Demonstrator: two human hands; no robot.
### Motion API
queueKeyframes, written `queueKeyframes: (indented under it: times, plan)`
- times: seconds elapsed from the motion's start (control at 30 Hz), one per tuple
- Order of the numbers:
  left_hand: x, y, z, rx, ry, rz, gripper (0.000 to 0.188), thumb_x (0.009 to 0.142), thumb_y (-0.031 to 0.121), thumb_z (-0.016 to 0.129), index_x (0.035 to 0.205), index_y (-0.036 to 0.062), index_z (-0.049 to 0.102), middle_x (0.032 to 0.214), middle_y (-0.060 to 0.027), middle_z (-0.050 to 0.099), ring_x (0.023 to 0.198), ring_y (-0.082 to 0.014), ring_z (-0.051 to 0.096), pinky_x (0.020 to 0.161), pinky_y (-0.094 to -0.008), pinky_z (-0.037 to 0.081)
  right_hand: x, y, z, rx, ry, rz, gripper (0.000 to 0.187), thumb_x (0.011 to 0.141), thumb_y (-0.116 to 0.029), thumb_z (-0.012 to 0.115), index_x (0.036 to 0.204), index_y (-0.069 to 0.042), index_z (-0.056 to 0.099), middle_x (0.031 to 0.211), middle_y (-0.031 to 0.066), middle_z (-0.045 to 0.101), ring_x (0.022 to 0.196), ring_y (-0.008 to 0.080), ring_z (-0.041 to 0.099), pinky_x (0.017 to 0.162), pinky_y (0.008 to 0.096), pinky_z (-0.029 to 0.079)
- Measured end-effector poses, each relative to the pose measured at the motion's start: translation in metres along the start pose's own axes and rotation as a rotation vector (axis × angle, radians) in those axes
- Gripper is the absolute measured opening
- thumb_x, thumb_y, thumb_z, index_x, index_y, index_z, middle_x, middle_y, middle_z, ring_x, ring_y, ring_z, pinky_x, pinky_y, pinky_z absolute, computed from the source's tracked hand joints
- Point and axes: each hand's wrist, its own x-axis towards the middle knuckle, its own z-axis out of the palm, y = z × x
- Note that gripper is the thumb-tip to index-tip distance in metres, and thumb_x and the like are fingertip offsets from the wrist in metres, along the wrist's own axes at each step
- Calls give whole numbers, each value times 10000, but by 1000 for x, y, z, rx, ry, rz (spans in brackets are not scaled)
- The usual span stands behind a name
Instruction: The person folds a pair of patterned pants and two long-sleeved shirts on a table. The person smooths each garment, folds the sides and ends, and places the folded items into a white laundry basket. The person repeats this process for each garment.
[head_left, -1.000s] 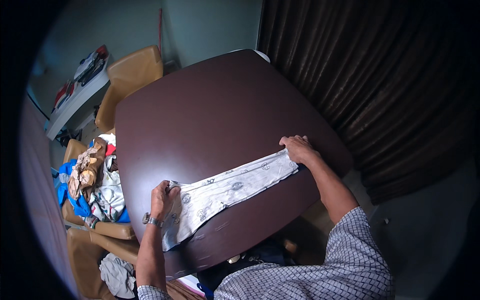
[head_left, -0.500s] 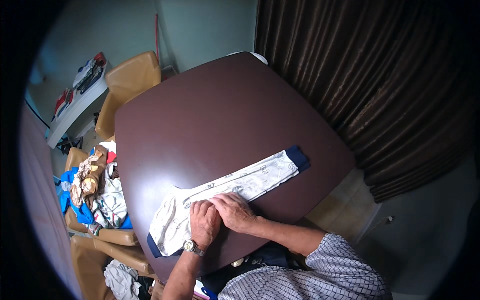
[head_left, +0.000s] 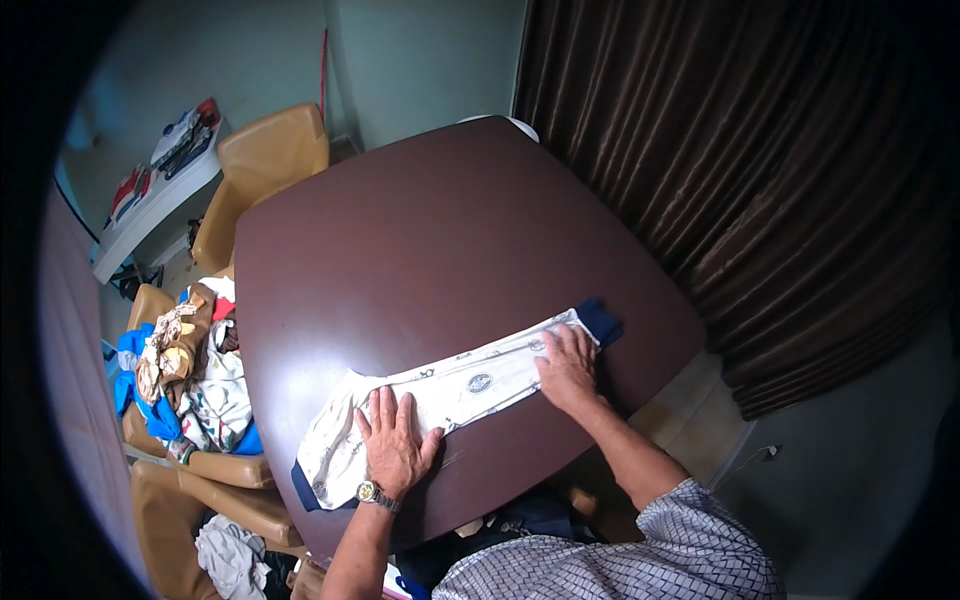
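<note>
A white printed garment with navy ends lies stretched across the near part of the brown table. It is narrow and looks folded lengthwise; its exact kind I cannot tell. Near its left end, where the cloth widens and bends toward me, my left hand lies flat on it, fingers spread and a watch at the wrist. My right hand rests on the cloth close to the navy cuff at the right end. Its fingers are slightly bent and apart, with the tips on the fabric.
Heaped clothes fill a tan chair left of the table, and a grey cloth lies on a nearer chair. Another tan chair stands at the far left. Folded clothes sit on a white side table. A brown curtain hangs at right.
My hands were together near the garment's middle. The right hand has slid right along it toward the cuff. The left has flattened and spread its fingers, and the cloth looks smoother and narrower.
</note>
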Motion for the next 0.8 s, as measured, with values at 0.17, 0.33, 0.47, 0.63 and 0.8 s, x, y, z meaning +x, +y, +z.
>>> queueKeyframes:
  times: [0.17,0.33,0.47,0.63,0.8]
  plan:
    - [13,7,-2,-40,43,73,776,1025,529,652,1606,29,525,1731,-284,392,1651,-479,272,1303,-745,125,1,-119,13,238,82,-308,557,998,-230,739,1499,-36,592,1579,235,485,1525,451,430,1247,651,321]
    - [30,-15,4,61,-6,32,951,966,704,648,1638,51,486,1738,-292,378,1659,-484,251,1310,-737,109,16,-159,35,153,-345,-263,726,1118,-508,549,1725,-157,360,1794,233,232,1699,426,120,1357,643,49]
    - [19,-32,-6,64,-4,24,1107,909,836,618,1640,17,478,1723,-361,349,1650,-508,258,1313,-726,106,36,-88,25,-17,-363,-162,772,1106,-554,533,1737,-158,329,1810,257,204,1699,460,86,1357,634,32]
    - [17,-36,-9,49,-32,-5,1116,886,826,650,1639,19,481,1733,-357,332,1653,-504,255,1313,-726,110,61,31,21,-127,-145,-44,746,1090,-555,547,1700,-148,410,1765,235,338,1678,454,192,1355,621,115]
    - [13,-38,-2,35,8,7,1034,968,819,575,1659,57,472,1749,-348,306,1671,-480,230,1320,-725,112,62,42,18,-121,-138,-53,699,1077,-522,563,1661,-149,472,1747,224,374,1663,423,241,1355,601,141]
